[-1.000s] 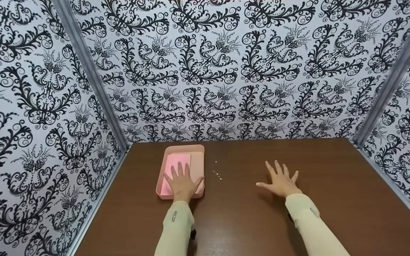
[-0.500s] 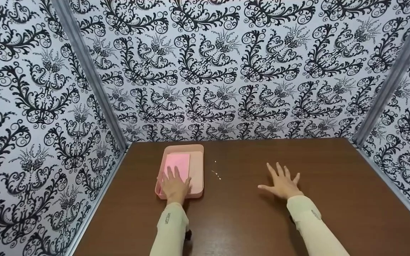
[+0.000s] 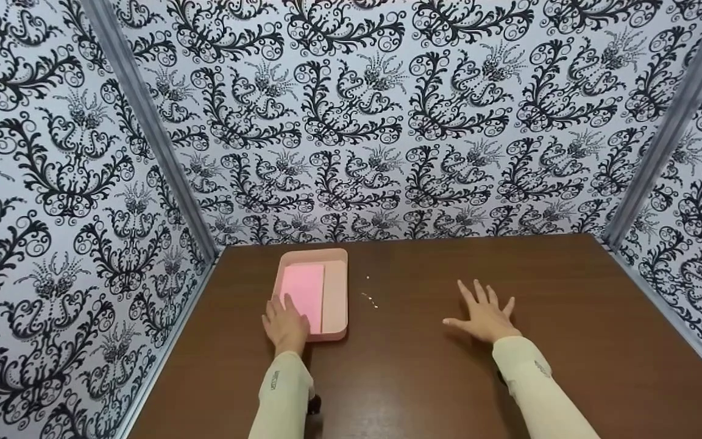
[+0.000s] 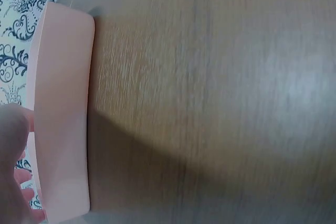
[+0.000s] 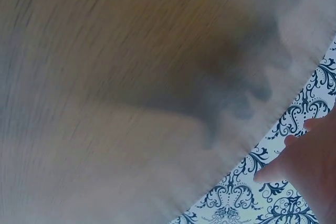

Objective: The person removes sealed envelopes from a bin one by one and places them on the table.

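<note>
A shallow pink tray point(image 3: 336, 292) lies on the left part of the brown table, with a brighter pink flat rectangular piece point(image 3: 305, 286) along its left side. Over the tray's near left corner is the left hand point(image 3: 286, 326), fingers extended; whether it touches the tray is unclear. The left wrist view shows the tray's outer wall point(image 4: 63, 114) with the left hand point(image 4: 13, 166) at its far side. Farther right, the right hand point(image 3: 485, 314) has its fingers spread over bare wood, holding nothing. In the right wrist view, the right hand point(image 5: 310, 166) appears at the right edge.
The brown table point(image 3: 412, 366) meets patterned black-and-white walls point(image 3: 357, 122) at the back and sides, with grey strips at the corners. Small bright specks point(image 3: 372, 300) lie on the wood just right of the tray.
The left hand has moved left across the tray, from over its middle to its near left corner, uncovering more of the pink piece. The right hand has barely shifted.
</note>
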`<state>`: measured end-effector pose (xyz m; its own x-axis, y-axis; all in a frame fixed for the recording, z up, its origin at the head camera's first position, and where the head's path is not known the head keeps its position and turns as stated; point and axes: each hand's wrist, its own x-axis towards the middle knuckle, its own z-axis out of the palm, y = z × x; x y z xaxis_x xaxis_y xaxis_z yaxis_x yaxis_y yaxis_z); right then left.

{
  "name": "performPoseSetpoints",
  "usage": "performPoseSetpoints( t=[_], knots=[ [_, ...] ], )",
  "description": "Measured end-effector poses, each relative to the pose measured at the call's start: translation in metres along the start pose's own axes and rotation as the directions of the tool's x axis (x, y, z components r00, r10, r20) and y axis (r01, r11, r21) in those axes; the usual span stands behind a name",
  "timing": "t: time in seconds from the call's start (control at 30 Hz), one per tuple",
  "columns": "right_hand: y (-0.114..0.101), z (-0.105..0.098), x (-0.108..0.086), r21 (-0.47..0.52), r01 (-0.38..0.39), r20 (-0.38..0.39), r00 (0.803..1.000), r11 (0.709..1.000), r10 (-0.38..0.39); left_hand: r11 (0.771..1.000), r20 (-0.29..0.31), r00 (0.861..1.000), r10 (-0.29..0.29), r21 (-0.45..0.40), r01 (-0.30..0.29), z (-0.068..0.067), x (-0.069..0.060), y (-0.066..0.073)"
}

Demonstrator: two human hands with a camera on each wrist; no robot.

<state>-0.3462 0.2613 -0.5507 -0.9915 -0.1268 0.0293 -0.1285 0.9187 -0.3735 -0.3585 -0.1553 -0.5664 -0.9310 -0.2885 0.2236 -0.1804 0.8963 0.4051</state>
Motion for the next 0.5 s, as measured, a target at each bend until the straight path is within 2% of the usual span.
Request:
performPoseSetpoints(
  t=[0.1, 0.2, 0.4, 0.5],
  knots=[
    [0.001, 0.0, 0.0, -0.004, 0.005, -0.001, 1.0, 1.0, -0.005, 1.0, 0.009, 1.0, -0.014, -0.027, 0.015, -0.005, 0.001, -0.003],
    [0.002, 0.0, 0.0, -0.012, 0.011, -0.014, 1.0, 1.0, -0.011, 0.996, 0.041, 0.997, -0.059, -0.068, 0.062, -0.006, 0.005, -0.008],
    [0.004, -0.004, 0.0, -0.013, 0.034, -0.042, 0.999, 0.999, -0.034, 0.977, 0.08, 0.984, -0.161, -0.129, 0.171, -0.012, 0.011, -0.022],
    [0.003, -0.006, 0.002, -0.018, 0.04, -0.061, 0.997, 0.999, -0.041, 0.971, 0.099, 0.978, -0.184, -0.134, 0.196, -0.017, 0.01, -0.029]
  ],
)
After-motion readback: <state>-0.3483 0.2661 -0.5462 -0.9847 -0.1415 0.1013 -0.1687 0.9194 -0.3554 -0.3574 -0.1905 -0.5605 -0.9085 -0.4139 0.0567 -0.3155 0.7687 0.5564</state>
